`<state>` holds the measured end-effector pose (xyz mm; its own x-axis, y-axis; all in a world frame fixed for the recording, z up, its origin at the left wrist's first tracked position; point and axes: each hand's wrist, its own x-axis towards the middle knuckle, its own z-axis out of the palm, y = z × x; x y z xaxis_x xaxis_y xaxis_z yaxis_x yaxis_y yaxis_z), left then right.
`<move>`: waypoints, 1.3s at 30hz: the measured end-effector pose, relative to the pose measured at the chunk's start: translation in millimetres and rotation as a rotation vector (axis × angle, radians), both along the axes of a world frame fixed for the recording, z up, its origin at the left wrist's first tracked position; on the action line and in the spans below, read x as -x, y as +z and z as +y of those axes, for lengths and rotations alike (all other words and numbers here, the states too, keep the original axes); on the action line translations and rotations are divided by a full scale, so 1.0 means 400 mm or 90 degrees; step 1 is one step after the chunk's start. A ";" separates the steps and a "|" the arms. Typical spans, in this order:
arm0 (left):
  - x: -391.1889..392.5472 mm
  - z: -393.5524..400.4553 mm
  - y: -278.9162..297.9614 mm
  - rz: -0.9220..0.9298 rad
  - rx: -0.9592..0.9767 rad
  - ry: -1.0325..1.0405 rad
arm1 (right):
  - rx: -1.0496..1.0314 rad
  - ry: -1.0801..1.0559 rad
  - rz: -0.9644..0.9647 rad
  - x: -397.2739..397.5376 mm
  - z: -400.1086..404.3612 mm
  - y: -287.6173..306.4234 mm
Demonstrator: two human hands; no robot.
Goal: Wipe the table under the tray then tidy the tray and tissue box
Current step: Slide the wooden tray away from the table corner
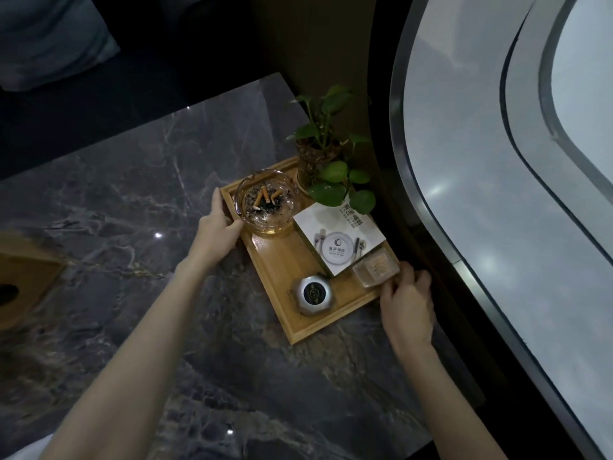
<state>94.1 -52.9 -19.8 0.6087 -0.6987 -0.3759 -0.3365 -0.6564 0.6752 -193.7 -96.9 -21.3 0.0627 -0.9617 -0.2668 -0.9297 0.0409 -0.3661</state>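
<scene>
A wooden tray [278, 267] lies at an angle on the dark marble table [139, 180], near its right edge. My left hand [217, 230] grips the tray's left rim beside a glass ashtray [265, 204] with cigarette butts. My right hand [406, 303] holds the tray's near right corner. The tray also carries a potted plant [326, 161], a white packet [340, 240], a clear toothpick box [374, 267] and a round silver device [311, 295]. A wooden tissue box [23, 280] stands at the far left of the table, partly cut off.
A dark sofa with a blue-grey cushion [49, 38] runs behind the table. To the right, a dark ledge and a curved metal window frame [408, 180] sit close to the tray. No cloth is in view.
</scene>
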 end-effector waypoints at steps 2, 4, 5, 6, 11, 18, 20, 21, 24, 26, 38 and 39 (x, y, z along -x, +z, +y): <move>-0.025 -0.008 0.003 0.045 -0.017 0.012 | -0.009 0.002 0.015 -0.007 -0.004 0.008; -0.049 -0.022 0.000 0.049 0.002 0.044 | -0.021 -0.002 0.019 -0.012 -0.006 0.013; -0.058 -0.032 -0.001 0.035 0.011 0.054 | -0.031 -0.006 0.017 -0.011 -0.006 0.014; -0.067 -0.042 -0.004 0.020 0.012 0.057 | -0.041 -0.012 0.010 -0.009 -0.009 0.016; -0.080 -0.069 -0.013 0.043 0.003 0.044 | -0.137 -0.129 -0.236 0.010 -0.032 0.004; -0.068 -0.076 -0.011 0.026 0.010 0.049 | -0.111 -0.203 -0.363 0.011 -0.024 -0.008; -0.065 -0.077 -0.008 0.018 0.006 0.044 | -0.104 -0.219 -0.381 0.010 -0.021 -0.010; -0.065 -0.078 -0.008 0.012 0.000 0.039 | -0.103 -0.224 -0.390 0.012 -0.020 -0.013; -0.073 -0.088 -0.007 -0.004 -0.025 0.014 | -0.108 -0.228 -0.399 0.015 -0.023 -0.021; -0.078 -0.093 -0.002 -0.012 -0.048 -0.006 | -0.106 -0.224 -0.398 0.014 -0.023 -0.024; -0.087 -0.061 0.014 -0.055 -0.031 -0.056 | -0.071 -0.176 -0.374 0.010 -0.005 -0.018; -0.088 -0.054 0.014 -0.060 -0.031 -0.052 | -0.069 -0.169 -0.369 0.009 -0.003 -0.018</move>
